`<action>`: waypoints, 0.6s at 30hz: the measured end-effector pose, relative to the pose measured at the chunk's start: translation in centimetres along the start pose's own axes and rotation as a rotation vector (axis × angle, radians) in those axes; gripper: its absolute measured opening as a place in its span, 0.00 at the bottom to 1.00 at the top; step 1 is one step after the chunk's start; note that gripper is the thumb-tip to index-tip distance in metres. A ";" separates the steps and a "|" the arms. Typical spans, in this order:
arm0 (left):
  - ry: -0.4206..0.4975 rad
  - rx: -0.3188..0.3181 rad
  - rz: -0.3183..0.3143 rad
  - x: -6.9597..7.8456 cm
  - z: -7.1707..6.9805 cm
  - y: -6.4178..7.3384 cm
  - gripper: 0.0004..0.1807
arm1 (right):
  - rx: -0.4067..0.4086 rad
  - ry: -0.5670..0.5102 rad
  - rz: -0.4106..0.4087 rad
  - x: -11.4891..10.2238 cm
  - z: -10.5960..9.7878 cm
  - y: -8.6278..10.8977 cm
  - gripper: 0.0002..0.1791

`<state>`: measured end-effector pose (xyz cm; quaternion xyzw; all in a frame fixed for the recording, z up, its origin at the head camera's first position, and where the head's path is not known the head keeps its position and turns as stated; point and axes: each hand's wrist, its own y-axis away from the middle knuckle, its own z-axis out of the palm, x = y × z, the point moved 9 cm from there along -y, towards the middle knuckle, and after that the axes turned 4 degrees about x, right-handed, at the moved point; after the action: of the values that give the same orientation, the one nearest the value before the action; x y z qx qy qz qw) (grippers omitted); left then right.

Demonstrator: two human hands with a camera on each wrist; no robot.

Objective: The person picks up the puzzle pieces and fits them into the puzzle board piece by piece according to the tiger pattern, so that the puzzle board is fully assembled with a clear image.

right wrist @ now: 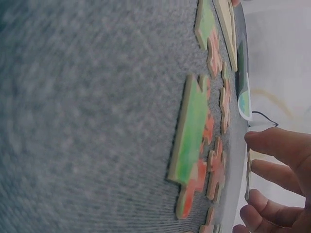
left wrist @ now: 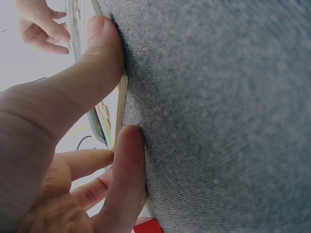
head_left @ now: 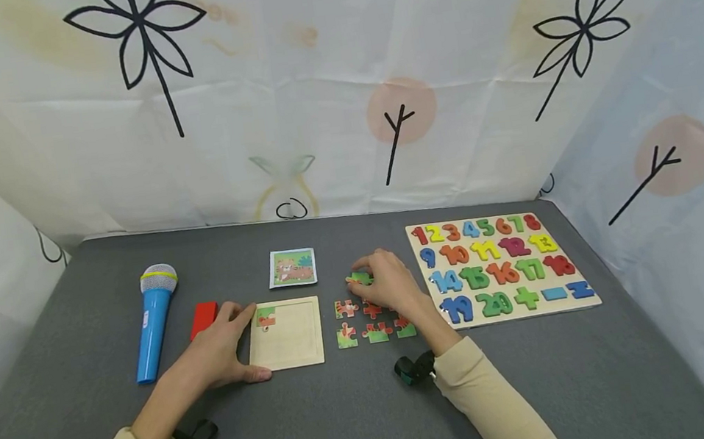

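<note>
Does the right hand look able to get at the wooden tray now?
Probably yes: the right hand pinches a piece, but only flat puzzle pieces lie between it and the wooden tray, whose right side the left hand leaves free.

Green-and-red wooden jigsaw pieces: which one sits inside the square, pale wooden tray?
The piece in the tray, at its far-left corner; the right hand pinches another piece, and other pieces lie on the grey table.

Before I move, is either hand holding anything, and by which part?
The right hand pinches a puzzle piece by its edges. The left hand holds the wooden tray by its left side, near both corners there.
</note>
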<state>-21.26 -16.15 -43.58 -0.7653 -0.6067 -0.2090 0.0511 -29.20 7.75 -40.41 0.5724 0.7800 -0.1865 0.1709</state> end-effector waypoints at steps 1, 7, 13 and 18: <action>0.000 0.001 0.000 0.0 0.0 0.0 0.64 | 0.001 -0.003 -0.004 -0.1 0.0 0.0 0.18; 0.001 0.005 0.004 0.0 0.0 0.0 0.64 | -0.007 -0.026 -0.033 -0.9 0.3 0.1 0.16; 0.006 0.001 0.001 0.0 0.0 0.0 0.64 | -0.009 -0.046 -0.094 -2.3 0.7 0.3 0.15; 0.009 -0.001 0.000 0.0 -0.1 0.0 0.65 | -0.014 -0.049 -0.135 -3.6 1.1 0.3 0.15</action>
<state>-21.25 -16.20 -43.53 -0.7643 -0.6063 -0.2128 0.0534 -27.83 4.34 -39.70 0.5124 0.8138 -0.2060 0.1810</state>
